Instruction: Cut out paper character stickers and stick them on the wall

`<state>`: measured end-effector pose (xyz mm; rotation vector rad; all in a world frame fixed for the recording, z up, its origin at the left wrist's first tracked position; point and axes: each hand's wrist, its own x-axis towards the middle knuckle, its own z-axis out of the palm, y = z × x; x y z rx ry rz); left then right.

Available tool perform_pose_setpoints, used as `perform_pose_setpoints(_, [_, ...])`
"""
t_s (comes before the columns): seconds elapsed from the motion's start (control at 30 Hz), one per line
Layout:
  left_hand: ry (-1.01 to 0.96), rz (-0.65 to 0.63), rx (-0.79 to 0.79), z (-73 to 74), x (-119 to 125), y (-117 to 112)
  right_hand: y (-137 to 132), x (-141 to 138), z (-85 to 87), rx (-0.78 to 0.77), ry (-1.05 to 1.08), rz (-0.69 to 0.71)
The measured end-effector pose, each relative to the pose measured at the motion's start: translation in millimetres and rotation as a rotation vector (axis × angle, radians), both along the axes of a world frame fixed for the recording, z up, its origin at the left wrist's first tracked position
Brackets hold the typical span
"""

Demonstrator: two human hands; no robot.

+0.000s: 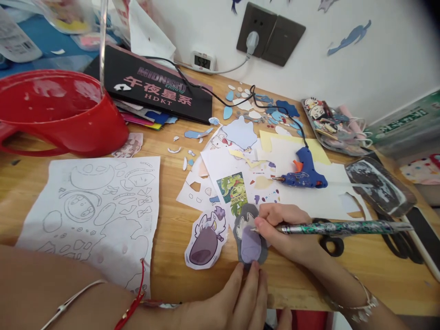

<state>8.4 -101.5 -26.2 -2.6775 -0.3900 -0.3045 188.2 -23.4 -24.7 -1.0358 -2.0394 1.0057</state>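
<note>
My right hand [283, 227] is closed round a pen [343, 228] with a green and purple patterned barrel. The pen's tip is on or just above a layered paper cutout [250, 245], lilac over a dark grey base, with a pale shape at its top. My left hand [240, 298] lies with its fingers stretched out, the fingertips touching the cutout's lower edge. Left of it lies a printed paper picture [204, 240] of a white and purple character with a dark oval body.
A blue glue gun [304, 172] rests on white paper, its cord running back. Around stand a red jug [62, 112], a traced pattern sheet [99, 215], a black box [154, 87], paper scraps [275, 107], black-handled scissors [332, 245] and a tin of trinkets [332, 123]. The wall socket [270, 34] is behind.
</note>
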Motion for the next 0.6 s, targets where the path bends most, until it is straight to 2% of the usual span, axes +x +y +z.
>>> perform_pose_setpoints(0.1, [-0.003, 0.010, -0.002, -5.5, 2, -3, -1, -2, -1.8, -0.006, 0.014, -0.050])
perform_pose_setpoints(0.2, [-0.010, 0.014, -0.033, -8.9, 5, -3, 1, -2, -3.7, -0.104, 0.083, -0.119])
perform_pose_setpoints(0.33, [-0.072, 0.020, -0.102, -5.4, 9, 3, 4, 5, -3.2, -0.213, 0.137, -0.150])
perform_pose_setpoints(0.4, [-0.086, -0.025, -0.148, 0.1, 8, 8, 5, 10, -0.2, -0.196, 0.131, -0.091])
perform_pose_setpoints(0.5, [-0.071, -0.081, -0.188, 9.5, 5, 15, 5, 15, 7.5, -0.118, 0.096, 0.086])
perform_pose_setpoints(0.6, [-0.089, -0.093, -0.185, 14.5, 2, 18, 3, 16, 15.2, -0.136, 0.051, 0.207])
